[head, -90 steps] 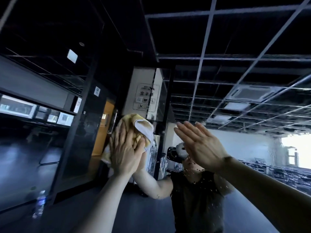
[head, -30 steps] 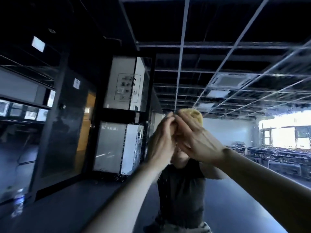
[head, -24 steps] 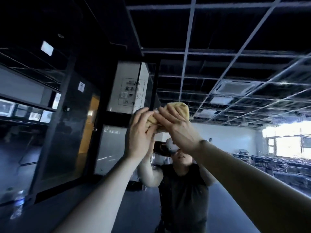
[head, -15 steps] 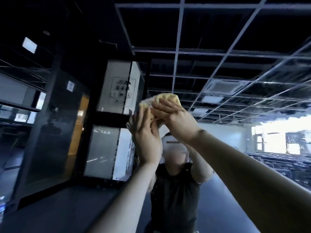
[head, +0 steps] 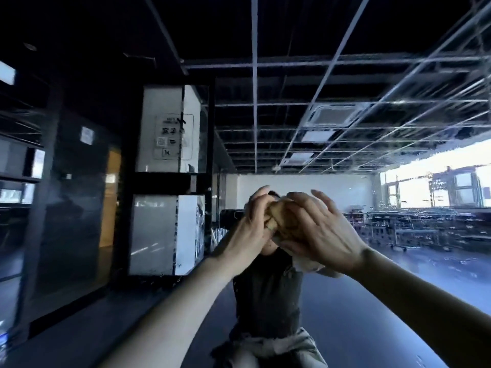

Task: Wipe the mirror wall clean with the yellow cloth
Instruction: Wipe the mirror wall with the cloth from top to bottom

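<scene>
The mirror wall (head: 345, 261) fills the view ahead and reflects a dim room and a person in a dark top. The yellow cloth (head: 281, 219) is bunched into a wad between both hands, held up in front of the mirror at head height. My left hand (head: 252, 229) grips the wad from the left, fingers curled round it. My right hand (head: 316, 232) covers it from the right, fingers curved over it. Most of the cloth is hidden by the hands; a pale corner hangs below my right hand.
Reflected on the left stand dark glass panels and a black-framed white partition (head: 170, 181) with a sign. Bright windows (head: 438, 187) and rows of desks (head: 425, 224) show on the right. A water bottle (head: 4, 341) stands at the lower left edge.
Both hands with the cloth have come down from above the reflected head to in front of it. Earlier the left hand alone pressed the spread cloth on the mirror; now both hold it bunched.
</scene>
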